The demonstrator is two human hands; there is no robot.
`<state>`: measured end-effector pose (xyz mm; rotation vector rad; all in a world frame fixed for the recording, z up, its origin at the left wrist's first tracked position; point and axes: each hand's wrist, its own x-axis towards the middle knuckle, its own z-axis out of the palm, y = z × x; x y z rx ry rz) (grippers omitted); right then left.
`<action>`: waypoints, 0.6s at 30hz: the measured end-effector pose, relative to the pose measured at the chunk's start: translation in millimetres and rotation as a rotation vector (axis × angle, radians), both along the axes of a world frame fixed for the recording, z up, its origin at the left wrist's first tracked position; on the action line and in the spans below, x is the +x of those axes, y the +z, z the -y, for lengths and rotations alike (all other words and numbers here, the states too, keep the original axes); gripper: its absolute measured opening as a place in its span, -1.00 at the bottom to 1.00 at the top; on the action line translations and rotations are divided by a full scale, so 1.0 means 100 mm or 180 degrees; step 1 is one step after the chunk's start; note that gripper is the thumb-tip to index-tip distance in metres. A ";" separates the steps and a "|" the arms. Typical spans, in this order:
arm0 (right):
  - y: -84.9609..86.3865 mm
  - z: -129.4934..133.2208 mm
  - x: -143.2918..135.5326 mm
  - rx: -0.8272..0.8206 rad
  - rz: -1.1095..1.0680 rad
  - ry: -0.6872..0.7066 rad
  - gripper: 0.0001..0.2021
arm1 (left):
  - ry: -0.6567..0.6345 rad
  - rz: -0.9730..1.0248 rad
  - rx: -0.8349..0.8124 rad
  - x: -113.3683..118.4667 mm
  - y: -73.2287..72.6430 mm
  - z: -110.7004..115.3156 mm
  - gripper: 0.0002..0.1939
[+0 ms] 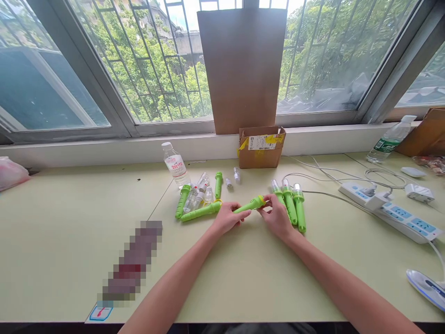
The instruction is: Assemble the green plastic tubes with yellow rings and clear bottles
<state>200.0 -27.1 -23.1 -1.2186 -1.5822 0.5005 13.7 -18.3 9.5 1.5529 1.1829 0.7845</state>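
Observation:
My left hand (pixel 228 216) is closed round a green plastic tube-shaped handle (pixel 247 205), which lies tilted up to the right. The fingers of my right hand (pixel 275 214) pinch the wider end of this handle, where a bit of yellow shows. Left of my left hand lie more green handles (pixel 198 213), one touching a yellow ring (pixel 217 202), among several clear plastic caps (pixel 190 200). Just beyond my right hand, three green handles with clear caps (pixel 299 208) lie side by side. A small clear-and-white piece (pixel 228 183) and a clear cap (pixel 237 175) sit farther back.
A cardboard box (pixel 260 155) stands by the window sill, with a brown board (pixel 243 69) upright behind it. A water bottle (pixel 176 166) is at the back left. To the right are a power strip (pixel 392 211), cables and another bottle (pixel 391 140). A blurred patch (pixel 134 260) lies front left.

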 end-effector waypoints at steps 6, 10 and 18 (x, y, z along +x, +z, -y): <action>-0.02 0.00 0.01 -0.0042 -0.0116 0.0031 -0.77 | -0.0070 0.0015 -0.0180 -0.01 0.07 0.01 -0.61; -0.01 0.00 0.02 -0.0054 -0.0138 0.0057 -0.76 | -0.0168 0.0053 -0.0262 -0.02 0.06 -0.02 -0.57; 0.01 0.01 0.01 -0.0003 -0.0139 0.0044 -0.72 | -0.0403 0.0099 -0.0438 -0.06 0.04 -0.05 -0.52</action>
